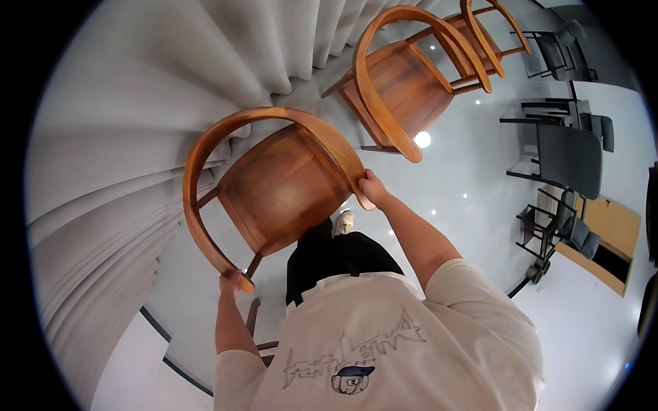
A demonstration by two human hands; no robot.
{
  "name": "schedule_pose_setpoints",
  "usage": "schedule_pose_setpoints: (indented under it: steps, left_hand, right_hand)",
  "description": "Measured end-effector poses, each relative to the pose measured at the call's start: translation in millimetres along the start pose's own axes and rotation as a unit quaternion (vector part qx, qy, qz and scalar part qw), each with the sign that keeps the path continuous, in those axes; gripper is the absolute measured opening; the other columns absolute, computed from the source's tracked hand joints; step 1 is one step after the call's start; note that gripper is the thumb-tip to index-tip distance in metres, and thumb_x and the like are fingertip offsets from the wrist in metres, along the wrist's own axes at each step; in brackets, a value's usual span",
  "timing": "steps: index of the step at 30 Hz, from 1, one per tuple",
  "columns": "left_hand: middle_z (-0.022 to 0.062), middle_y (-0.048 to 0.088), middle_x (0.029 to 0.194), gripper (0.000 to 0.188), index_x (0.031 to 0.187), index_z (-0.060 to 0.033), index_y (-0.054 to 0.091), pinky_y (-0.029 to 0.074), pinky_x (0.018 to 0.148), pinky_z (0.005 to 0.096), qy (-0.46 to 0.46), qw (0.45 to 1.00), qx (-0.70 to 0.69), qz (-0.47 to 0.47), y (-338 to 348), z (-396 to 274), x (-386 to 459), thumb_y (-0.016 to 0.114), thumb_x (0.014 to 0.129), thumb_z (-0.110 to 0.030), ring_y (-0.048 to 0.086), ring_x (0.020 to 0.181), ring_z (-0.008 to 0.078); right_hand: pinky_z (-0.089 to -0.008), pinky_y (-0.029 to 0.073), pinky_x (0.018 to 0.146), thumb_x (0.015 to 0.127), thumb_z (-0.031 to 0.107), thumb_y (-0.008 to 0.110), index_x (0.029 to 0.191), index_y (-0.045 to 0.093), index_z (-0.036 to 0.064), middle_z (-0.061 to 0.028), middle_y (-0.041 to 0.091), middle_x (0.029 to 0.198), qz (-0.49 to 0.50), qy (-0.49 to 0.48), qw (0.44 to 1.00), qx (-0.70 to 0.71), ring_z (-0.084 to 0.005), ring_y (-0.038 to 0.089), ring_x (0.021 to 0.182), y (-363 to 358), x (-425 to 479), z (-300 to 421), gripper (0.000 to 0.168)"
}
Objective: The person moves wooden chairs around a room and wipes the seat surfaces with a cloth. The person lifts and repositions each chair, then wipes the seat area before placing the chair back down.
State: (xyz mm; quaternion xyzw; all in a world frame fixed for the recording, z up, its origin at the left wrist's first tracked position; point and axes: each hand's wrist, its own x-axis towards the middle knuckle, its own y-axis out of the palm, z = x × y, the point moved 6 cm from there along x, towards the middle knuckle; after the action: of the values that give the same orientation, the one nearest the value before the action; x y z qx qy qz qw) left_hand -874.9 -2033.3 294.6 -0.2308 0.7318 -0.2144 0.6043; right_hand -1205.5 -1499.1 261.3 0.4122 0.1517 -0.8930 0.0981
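A wooden armchair (288, 180) with a curved back and arm rail stands before me, its seat facing up. My left hand (231, 283) grips the near end of the chair's left arm. With my right hand (372, 189) I hold the tip of its right arm, fingers wrapped over the wood. The curved rail is on the far side of the seat, close to a curtain. My legs are close to the seat's front edge. The chair's feet are mostly hidden, so I cannot tell whether they touch the floor.
A pale curtain (247, 56) hangs along the left and far side. Beyond the held chair stands a similar wooden armchair (401, 82), with another behind it. Dark chairs (569, 159) and a light wooden cabinet (611, 226) are at the right. Brown wooden legs (252, 317) show beside my left arm.
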Motion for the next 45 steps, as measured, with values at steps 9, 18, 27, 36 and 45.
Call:
schedule_pose_setpoints:
  steps: [9,18,27,36,45]
  left_hand:
    - [0.0164,0.068,0.105,0.073,0.125,0.0001,0.053,0.060,0.064,0.0420,-0.052,0.984,0.171,-0.023,1.2,-3.6,12.4,0.080,0.079,-0.049,0.068,0.077,0.0296]
    - [0.0203,0.070,0.096,0.041,0.114,-0.0018,0.062,0.059,0.064,0.0476,0.179,0.854,0.488,0.006,48.5,0.6,48.6,0.063,0.090,-0.034,0.071,0.077,0.0300]
    - [0.0106,0.068,0.079,0.019,0.086,-0.0024,0.066,0.054,0.063,0.0341,0.236,0.846,0.347,0.329,206.7,-151.7,-28.4,0.053,0.091,-0.016,0.066,0.069,0.0209]
    - [0.0080,0.069,0.086,0.009,0.090,-0.0067,0.066,0.053,0.076,0.0353,0.519,0.753,0.332,0.233,360.0,-300.7,-208.7,0.064,0.085,-0.014,0.066,0.080,0.0203]
    - [0.0072,0.066,0.077,0.008,0.080,-0.0083,0.067,0.052,0.070,0.0357,0.505,0.577,0.589,0.255,499.4,-234.3,-253.5,0.073,0.075,-0.007,0.061,0.074,0.0171]
  right_hand:
    - [-0.0360,0.042,0.105,0.081,0.003,0.043,0.147,0.043,0.004,-0.0180,0.056,0.138,-0.002,-0.069,0.996,0.059,-0.0300,0.053,0.128,-19.3,-22.6,-13.1,0.066]
    - [-0.0350,0.053,0.087,0.088,0.007,0.048,0.123,0.063,0.004,-0.0140,0.069,0.108,-0.117,-0.049,0.990,-0.068,-0.0231,0.068,0.095,-85.7,-142.5,-158.1,0.038]
    - [-0.0329,0.056,0.062,0.089,0.013,0.056,0.108,0.067,0.003,-0.0088,0.071,0.080,-0.136,0.165,0.977,0.025,-0.0183,0.068,0.065,-100.8,-259.0,-427.0,0.024]
    - [-0.0320,0.053,0.058,0.080,0.009,0.065,0.100,0.066,0.004,-0.0076,0.067,0.080,-0.258,0.191,0.900,0.295,-0.0185,0.067,0.067,-69.0,-330.5,-531.0,0.020]
    - [-0.0419,0.055,0.081,0.090,0.030,0.059,0.107,0.066,0.001,-0.0175,0.071,0.102,-0.334,0.331,0.769,0.434,-0.0286,0.070,0.089,6.3,-407.5,-631.2,0.034]
